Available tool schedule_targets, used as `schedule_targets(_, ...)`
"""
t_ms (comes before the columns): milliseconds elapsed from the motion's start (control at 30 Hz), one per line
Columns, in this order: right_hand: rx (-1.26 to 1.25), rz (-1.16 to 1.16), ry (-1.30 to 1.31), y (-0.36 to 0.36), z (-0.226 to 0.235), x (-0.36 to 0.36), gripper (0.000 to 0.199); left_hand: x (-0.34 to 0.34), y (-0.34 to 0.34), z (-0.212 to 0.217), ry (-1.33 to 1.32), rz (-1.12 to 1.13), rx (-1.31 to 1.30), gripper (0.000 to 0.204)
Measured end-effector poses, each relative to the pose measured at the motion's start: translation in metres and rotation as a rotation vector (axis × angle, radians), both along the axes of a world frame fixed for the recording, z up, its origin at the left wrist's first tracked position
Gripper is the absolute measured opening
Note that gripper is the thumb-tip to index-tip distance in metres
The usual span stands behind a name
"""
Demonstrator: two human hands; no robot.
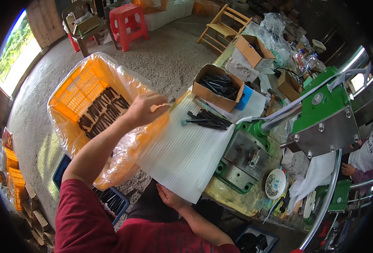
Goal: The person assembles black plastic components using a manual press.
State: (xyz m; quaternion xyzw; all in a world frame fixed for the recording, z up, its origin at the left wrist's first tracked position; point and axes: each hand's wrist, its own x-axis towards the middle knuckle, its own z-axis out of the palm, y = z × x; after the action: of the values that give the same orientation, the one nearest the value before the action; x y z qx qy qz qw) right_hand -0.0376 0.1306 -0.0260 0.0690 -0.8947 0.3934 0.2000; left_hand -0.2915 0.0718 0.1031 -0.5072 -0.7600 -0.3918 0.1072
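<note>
My left hand [146,109] is closed, its fingers pressed together over the near right rim of a yellow plastic crate [70,95]. Something small seems to show at its fingertips, too small to name. Clear plastic lines the crate, and rows of dark, slim pieces [106,110] lie inside it. My right hand [171,197] rests open on my dark-clad lap, by the near edge of a white foam sheet [173,156]. On that sheet's far right part lies a loose pile of black, elongated parts [209,119].
A cardboard box [214,99] of black parts stands beyond the pile. To the right are a green press [328,109], its steel block [245,156] and a white bowl [275,184]. Another person's hand [347,169] shows far right. A red stool [128,25] and wooden chair [224,28] stand behind.
</note>
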Motion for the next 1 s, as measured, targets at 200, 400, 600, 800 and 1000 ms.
schedule_targets(200, -0.057, 0.034, -0.143, -0.005, 0.009, 0.001, 0.011, -0.025, -0.089, -0.028, -0.165, 0.302, -0.203, 0.014)
schedule_targets(400, -0.098, 0.062, -0.151, -0.012, -0.009, 0.002, 0.01, -0.046, -0.128, -0.083, -0.18, 0.269, -0.755, 0.025)
schedule_targets(600, -0.017, 0.059, -0.161, -0.012, 0.008, -0.004, 0.007, -0.052, -0.138, -0.146, -0.171, 0.182, -0.905, 0.027)
schedule_targets(800, -0.025, 0.061, -0.141, -0.015, 0.0, -0.007, 0.008, -0.03, -0.141, -0.162, -0.186, 0.076, -1.192, 0.025)
schedule_targets(1000, -0.003, 0.051, -0.169, -0.016, -0.004, -0.007, 0.008, -0.015, -0.141, -0.174, -0.162, -0.231, -1.323, 0.077)
